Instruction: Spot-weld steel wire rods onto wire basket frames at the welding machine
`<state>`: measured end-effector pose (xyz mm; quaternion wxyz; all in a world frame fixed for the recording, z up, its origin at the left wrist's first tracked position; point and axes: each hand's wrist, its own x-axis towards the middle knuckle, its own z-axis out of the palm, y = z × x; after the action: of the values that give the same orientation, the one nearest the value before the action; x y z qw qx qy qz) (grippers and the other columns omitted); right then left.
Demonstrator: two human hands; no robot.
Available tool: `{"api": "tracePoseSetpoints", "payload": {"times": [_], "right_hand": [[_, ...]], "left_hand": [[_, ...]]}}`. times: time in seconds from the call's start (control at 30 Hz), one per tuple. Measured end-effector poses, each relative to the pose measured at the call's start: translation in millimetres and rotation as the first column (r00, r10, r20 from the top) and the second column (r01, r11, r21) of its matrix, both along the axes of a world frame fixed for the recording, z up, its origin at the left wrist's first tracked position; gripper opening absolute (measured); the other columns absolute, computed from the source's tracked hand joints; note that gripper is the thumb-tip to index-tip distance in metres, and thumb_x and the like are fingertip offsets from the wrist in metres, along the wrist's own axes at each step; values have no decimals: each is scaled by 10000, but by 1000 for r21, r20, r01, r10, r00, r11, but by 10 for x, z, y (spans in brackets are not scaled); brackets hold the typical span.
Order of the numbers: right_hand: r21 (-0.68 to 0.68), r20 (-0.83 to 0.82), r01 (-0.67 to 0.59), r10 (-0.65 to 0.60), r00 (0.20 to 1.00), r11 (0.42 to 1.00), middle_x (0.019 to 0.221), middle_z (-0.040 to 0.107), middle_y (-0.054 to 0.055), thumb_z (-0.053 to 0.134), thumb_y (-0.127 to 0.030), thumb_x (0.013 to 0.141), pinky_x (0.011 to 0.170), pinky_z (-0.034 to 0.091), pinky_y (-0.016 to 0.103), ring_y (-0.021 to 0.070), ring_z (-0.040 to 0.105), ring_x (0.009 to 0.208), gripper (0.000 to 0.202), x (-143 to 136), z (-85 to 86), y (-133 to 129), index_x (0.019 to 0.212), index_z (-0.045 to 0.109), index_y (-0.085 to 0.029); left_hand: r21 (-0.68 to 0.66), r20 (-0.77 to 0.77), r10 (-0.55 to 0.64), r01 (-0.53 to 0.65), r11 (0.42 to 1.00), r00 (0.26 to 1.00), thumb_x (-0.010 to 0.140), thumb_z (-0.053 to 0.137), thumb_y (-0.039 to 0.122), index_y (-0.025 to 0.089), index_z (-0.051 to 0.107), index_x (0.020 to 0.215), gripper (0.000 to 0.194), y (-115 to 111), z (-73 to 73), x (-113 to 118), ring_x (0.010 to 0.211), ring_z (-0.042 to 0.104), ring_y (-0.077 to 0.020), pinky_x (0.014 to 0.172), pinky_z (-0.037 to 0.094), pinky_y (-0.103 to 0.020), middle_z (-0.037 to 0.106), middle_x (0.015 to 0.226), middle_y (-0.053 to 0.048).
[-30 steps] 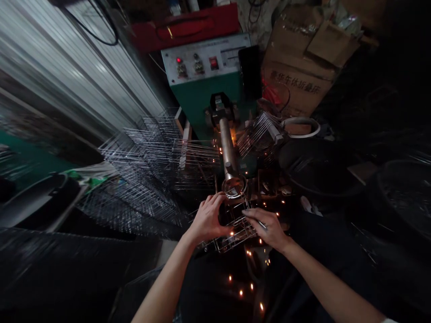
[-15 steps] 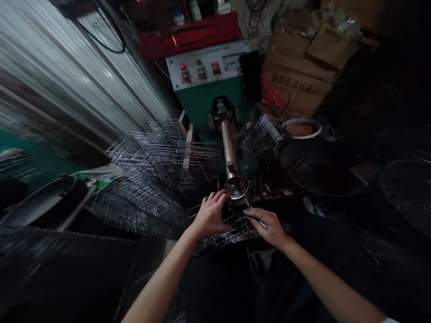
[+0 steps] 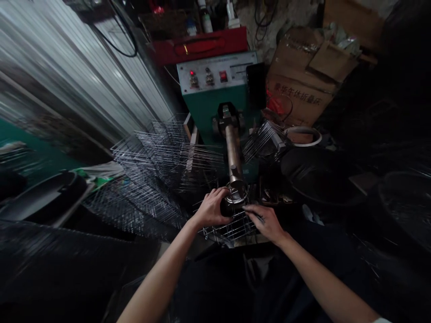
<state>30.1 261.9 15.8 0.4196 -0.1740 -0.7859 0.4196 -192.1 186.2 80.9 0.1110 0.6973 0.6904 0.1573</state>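
A green machine (image 3: 215,105) with a red light and switches has a metal cylinder arm (image 3: 233,150) pointing down toward me. Below its tip is a round metal ring (image 3: 237,197). My left hand (image 3: 214,208) curves around the ring's left side, fingertips at its rim and thumb spread below. My right hand (image 3: 266,220) is closed in a pinch on a thin metal piece at the ring's lower right. Under both hands lies a wire grid (image 3: 232,228). How the ring and grid join is too dark to tell.
Stacked wire racks (image 3: 148,166) stand at the left beside a corrugated metal sheet (image 3: 111,67). More bent wires (image 3: 264,139) lie right of the arm. A cardboard box (image 3: 299,89) leans behind, and a dark round basin (image 3: 319,175) sits at the right.
The camera view has shifted, so the machine appears lower. Both hands stay close to the ring; the thin piece in my right hand is less visible and the grid shows more.
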Motion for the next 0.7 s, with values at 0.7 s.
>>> {"api": "tracePoseSetpoints", "payload": {"times": [0.7], "right_hand": [[40, 71, 114, -116, 991, 993, 861, 677, 41, 589, -304, 977, 742, 503, 301, 186, 647, 783, 111, -64, 14, -23, 953, 621, -200]], "left_hand": [[-9, 24, 31, -31, 999, 999, 521, 851, 431, 208, 481, 1241, 840, 69, -84, -106, 1104, 542, -338, 939, 447, -468, 588, 1218, -101]]}}
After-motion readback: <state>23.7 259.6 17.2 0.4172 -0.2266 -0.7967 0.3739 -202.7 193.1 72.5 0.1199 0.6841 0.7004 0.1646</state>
